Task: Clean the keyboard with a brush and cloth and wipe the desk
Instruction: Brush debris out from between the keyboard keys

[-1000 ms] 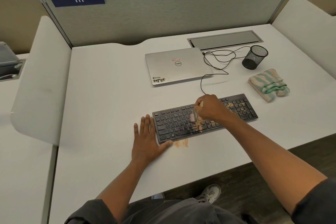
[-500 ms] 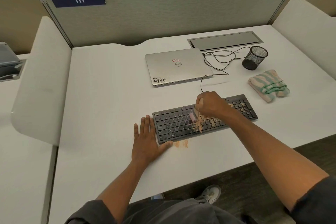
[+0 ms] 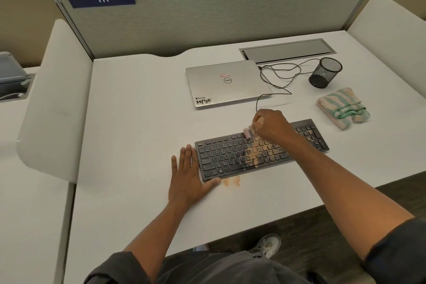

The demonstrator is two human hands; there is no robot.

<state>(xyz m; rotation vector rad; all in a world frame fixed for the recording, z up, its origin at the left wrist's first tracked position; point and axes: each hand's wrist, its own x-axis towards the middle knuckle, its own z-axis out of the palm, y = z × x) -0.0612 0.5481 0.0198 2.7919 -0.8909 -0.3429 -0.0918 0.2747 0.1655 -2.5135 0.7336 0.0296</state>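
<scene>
A black keyboard (image 3: 226,157) lies on the white desk (image 3: 138,122), with orange-tan dust over its middle keys (image 3: 253,154) and a small dust patch (image 3: 230,181) on the desk by its front edge. My right hand (image 3: 272,127) grips a small brush (image 3: 248,132) whose pink head touches the upper key rows. My left hand (image 3: 186,175) lies flat on the desk against the keyboard's left end, thumb at its front corner. A folded green-and-cream striped cloth (image 3: 343,107) rests to the right, beyond the keyboard.
A shut silver laptop (image 3: 226,83) lies behind the keyboard, its black cable (image 3: 281,76) looping to the right. A black mesh pen cup (image 3: 325,72) stands near a grey cable hatch (image 3: 288,49). Cream side dividers (image 3: 55,99) and a grey back panel (image 3: 207,18) bound the desk.
My right hand has drawn the brush from the keyboard's lower middle rows up toward its back edge. The left hand and keyboard stay put.
</scene>
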